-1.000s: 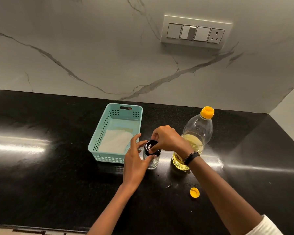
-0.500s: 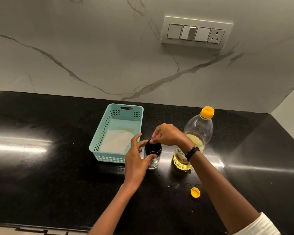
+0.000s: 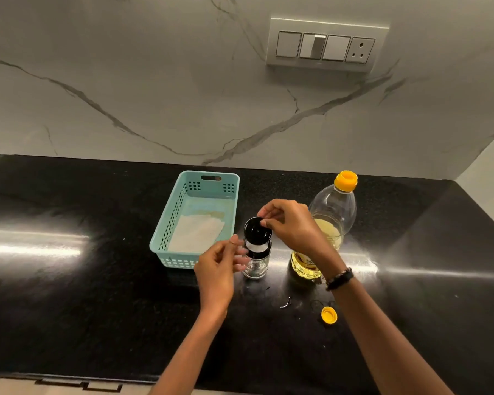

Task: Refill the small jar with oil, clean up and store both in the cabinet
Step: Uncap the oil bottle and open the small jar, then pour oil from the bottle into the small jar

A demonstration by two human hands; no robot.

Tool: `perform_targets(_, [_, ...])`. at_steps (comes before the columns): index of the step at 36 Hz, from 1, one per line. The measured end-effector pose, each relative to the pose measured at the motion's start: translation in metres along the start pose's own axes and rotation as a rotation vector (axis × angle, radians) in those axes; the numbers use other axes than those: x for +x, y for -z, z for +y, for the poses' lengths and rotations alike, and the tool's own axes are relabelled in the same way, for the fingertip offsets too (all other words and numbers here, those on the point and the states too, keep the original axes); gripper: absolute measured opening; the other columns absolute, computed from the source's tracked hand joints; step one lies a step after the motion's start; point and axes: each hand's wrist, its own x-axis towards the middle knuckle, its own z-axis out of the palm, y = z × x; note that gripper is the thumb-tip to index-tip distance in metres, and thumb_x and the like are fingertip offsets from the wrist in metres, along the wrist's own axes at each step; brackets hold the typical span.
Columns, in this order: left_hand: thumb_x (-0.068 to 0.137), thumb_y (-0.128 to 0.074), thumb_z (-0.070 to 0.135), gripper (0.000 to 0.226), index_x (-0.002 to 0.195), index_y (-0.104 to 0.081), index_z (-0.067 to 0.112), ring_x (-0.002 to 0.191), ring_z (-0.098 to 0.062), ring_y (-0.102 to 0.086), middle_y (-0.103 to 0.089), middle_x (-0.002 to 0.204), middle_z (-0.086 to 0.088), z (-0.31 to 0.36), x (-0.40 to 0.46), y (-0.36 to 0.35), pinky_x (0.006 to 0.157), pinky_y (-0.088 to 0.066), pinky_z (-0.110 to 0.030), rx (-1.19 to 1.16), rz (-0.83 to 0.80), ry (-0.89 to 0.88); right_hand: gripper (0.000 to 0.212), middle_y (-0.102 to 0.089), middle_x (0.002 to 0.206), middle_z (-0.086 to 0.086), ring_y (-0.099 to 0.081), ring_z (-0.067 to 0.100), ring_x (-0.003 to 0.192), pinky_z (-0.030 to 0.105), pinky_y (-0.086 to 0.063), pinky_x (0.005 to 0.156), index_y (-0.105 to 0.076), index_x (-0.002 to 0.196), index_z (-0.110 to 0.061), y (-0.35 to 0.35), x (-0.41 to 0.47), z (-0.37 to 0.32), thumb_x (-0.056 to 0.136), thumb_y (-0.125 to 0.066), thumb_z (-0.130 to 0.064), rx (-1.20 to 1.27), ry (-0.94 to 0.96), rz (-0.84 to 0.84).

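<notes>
Now my right hand (image 3: pixel 294 228) pinches the black lid (image 3: pixel 257 230) just above the jar (image 3: pixel 255 262), so oil can go in. My left hand (image 3: pixel 216 270) holds the jar so it stays upright on the desk (image 3: pixel 97 309). The bottle (image 3: pixel 325 232) waits beside it, open.

The right hand (image 3: pixel 294 226) pinches the black lid (image 3: pixel 257 230) tilted above the small jar (image 3: pixel 255 263) (left hand (image 3: pixel 216 269) steadying it) beside the oil bottle (image 3: pixel 332 212).
</notes>
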Motion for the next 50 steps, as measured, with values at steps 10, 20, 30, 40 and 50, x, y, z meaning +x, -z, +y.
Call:
perform_targets(10, [0.087, -0.065, 0.007, 0.011, 0.087, -0.069, -0.003, 0.066, -0.018, -0.073, -0.073, 0.072, -0.014, 0.007, -0.004, -0.003, 0.056, -0.055, -0.016, -0.349, -0.21, 0.504, 0.02, -0.065, 0.097, -0.005, -0.062, 0.003, 0.091, 0.014, -0.051, 0.073, -0.07, 0.102, -0.013, -0.005, -0.063, 0.033, 0.085, -0.067, -0.002, 0.046, 0.314, 0.214])
perform_targets(20, [0.08, -0.068, -0.004, 0.016, 0.095, -0.07, -0.006, 0.086, -0.02, -0.072, -0.073, 0.095, -0.018, -0.044, -0.013, -0.015, 0.075, -0.058, -0.021, -0.177, -0.225, 0.605, 0.021, -0.064, 0.108, 0.007, -0.06, 0.013, 0.098, 0.019, -0.049, 0.09, -0.067, 0.109, -0.007, -0.031, -0.113, 0.106, 0.088, -0.062, -0.008, -0.356, 0.494, 0.099])
perform_targets(30, [0.077, -0.074, 0.001, 0.022, 0.099, -0.073, 0.004, 0.084, -0.012, -0.07, -0.074, 0.087, -0.006, -0.08, -0.022, -0.023, 0.078, -0.056, -0.02, 0.251, -0.162, 0.354, 0.039, -0.067, 0.113, 0.007, -0.062, 0.018, 0.105, 0.024, -0.055, 0.083, -0.068, 0.111, -0.008, -0.051, -0.13, 0.141, 0.074, -0.078, -0.003, -0.495, 0.506, -0.02])
perform_targets(40, [0.08, -0.074, 0.011, 0.024, 0.104, -0.073, 0.012, 0.081, 0.004, -0.065, -0.074, 0.095, 0.002, -0.083, -0.026, -0.024, 0.075, -0.05, -0.007, 0.537, -0.198, 0.068, 0.049, -0.066, 0.115, 0.004, -0.062, 0.016, 0.105, 0.02, -0.05, 0.087, -0.067, 0.115, -0.012, -0.059, -0.135, 0.139, 0.069, -0.081, -0.003, -0.49, 0.444, -0.021])
perform_targets(50, [0.082, -0.073, 0.014, 0.025, 0.107, -0.071, 0.015, 0.078, 0.012, -0.062, -0.073, 0.095, 0.006, -0.066, -0.03, -0.019, 0.073, -0.047, -0.003, 0.493, -0.218, -0.007, 0.03, -0.066, 0.112, 0.007, -0.062, 0.014, 0.106, 0.027, -0.054, 0.086, -0.069, 0.11, -0.008, -0.045, -0.14, 0.135, 0.081, -0.073, -0.008, -0.362, 0.396, 0.184])
